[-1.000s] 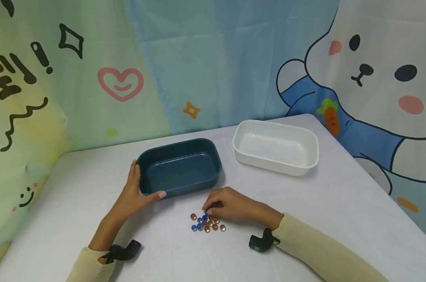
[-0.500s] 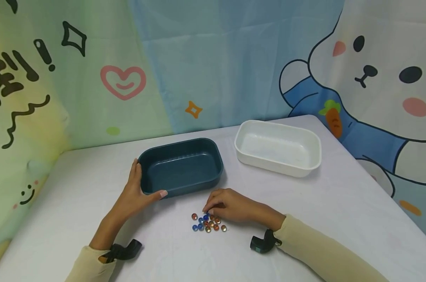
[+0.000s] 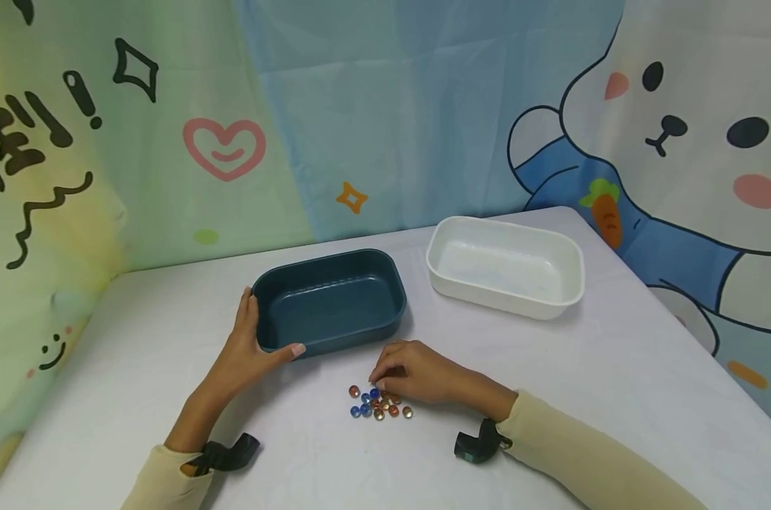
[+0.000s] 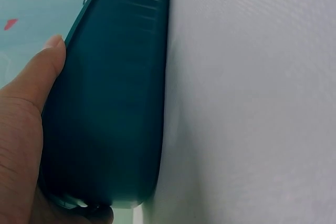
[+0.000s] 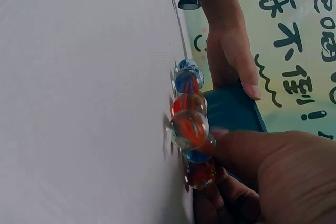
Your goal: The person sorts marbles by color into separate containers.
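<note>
My left hand [image 3: 245,358] grips the near-left corner of a dark teal rectangular dish [image 3: 353,339], thumb along the front wall and fingers round the left end. In the left wrist view the dish wall [image 4: 110,93] fills the space beside my thumb [image 4: 44,69]. My right hand [image 3: 420,372] is at the back right of a small cluster of glass marbles [image 3: 366,410], blue, orange-red and amber. Its thumb and fingertips pinch a blue marble [image 5: 198,154], largely hidden from the head view. Other marbles [image 5: 189,129] overlap it in the right wrist view.
A white rectangular dish [image 3: 494,297] stands at the back right, with nothing in it. The table has a white cloth [image 3: 296,453]. Behind it hangs a printed cartoon curtain [image 3: 424,127]. Each wrist wears a black camera [image 3: 477,446].
The head view has shifted slightly, so everything sits a little further right. Both hands keep nearly the same place, the left at the teal dish and the right at the marbles.
</note>
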Motion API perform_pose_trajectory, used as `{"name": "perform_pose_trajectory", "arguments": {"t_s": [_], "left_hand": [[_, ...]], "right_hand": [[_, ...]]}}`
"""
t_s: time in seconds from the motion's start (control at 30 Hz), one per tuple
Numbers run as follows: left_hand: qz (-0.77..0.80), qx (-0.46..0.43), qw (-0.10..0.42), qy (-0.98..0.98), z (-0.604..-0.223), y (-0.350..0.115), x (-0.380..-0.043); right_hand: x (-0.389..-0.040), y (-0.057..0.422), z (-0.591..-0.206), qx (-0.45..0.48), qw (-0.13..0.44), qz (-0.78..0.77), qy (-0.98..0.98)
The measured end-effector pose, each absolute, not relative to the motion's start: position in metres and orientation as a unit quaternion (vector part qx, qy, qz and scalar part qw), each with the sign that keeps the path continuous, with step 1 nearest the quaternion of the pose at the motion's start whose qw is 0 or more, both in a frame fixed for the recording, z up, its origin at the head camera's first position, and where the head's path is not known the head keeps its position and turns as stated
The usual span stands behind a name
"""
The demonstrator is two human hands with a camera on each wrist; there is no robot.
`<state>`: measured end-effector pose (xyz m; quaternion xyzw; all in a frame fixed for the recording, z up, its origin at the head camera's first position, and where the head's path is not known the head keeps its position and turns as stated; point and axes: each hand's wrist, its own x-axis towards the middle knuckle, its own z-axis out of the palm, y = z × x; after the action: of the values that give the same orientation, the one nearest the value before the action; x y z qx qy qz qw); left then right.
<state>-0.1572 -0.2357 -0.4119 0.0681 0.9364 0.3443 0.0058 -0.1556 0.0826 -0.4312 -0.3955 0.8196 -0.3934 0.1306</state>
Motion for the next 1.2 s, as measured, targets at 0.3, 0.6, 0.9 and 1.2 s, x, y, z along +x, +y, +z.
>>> {"name": "perform_pose_trajectory", "arguments": {"t_s": [0.3, 0.6, 0.9, 1.2], "left_hand": [[0.343, 0.069, 0.005, 0.937, -0.411, -0.235, -0.156], [0.34, 0.066, 0.003, 0.938, -0.412, -0.235, -0.157], [0.341, 0.067, 0.0, 0.938, -0.413, -0.236, -0.155], [0.34, 0.068, 0.003, 0.938, -0.411, -0.235, -0.156]], "right_hand": [[-0.155, 0.083, -0.43, -0.396, 0.114, -0.38, 0.828], [-0.158, 0.086, -0.429, -0.362, 0.091, -0.45, 0.811], [-0.16, 0.09, -0.427, -0.371, 0.089, -0.481, 0.789], [-0.165, 0.099, -0.41, -0.375, 0.063, -0.483, 0.789]]}}
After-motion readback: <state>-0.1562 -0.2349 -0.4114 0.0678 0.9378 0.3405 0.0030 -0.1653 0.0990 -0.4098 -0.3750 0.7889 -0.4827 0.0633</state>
